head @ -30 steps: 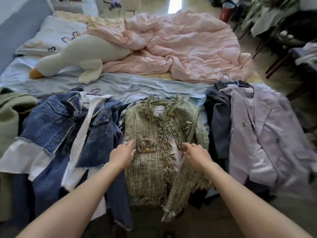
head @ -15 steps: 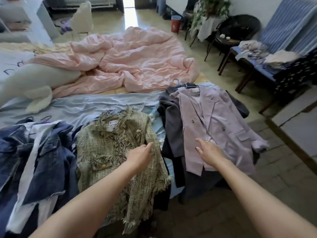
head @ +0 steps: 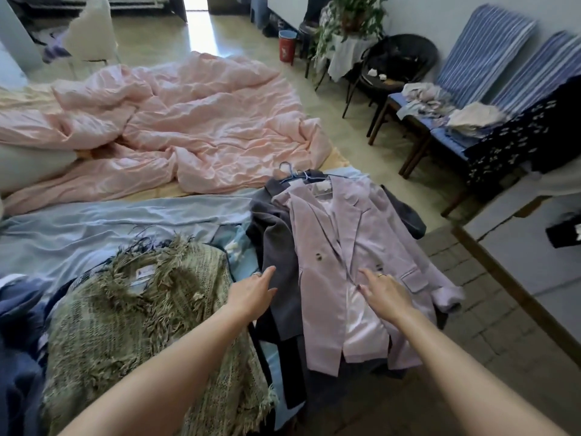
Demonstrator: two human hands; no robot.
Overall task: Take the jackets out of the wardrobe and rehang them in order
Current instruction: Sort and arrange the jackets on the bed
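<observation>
I'm looking into a lived-in home bedroom: a bed (head: pixel 94 221) is carrying a crumpled pink duvet (head: pixel 188 121), striped chairs (head: pixel 471 73) are lining the wall, and a potted plant (head: pixel 352 17) is standing beyond.

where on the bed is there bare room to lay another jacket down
The free patch is the pale blue sheet, bordered by the pink duvet behind, the green tweed jacket in front and the grey jacket to the right. The near edge is crowded with overlapping jackets, including the lilac blazer.

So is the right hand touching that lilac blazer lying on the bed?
Cannot tell. In the head view the right hand reaches with straight fingers over the lilac blazer, overlapping it, but no contact or gap shows plainly.
</observation>
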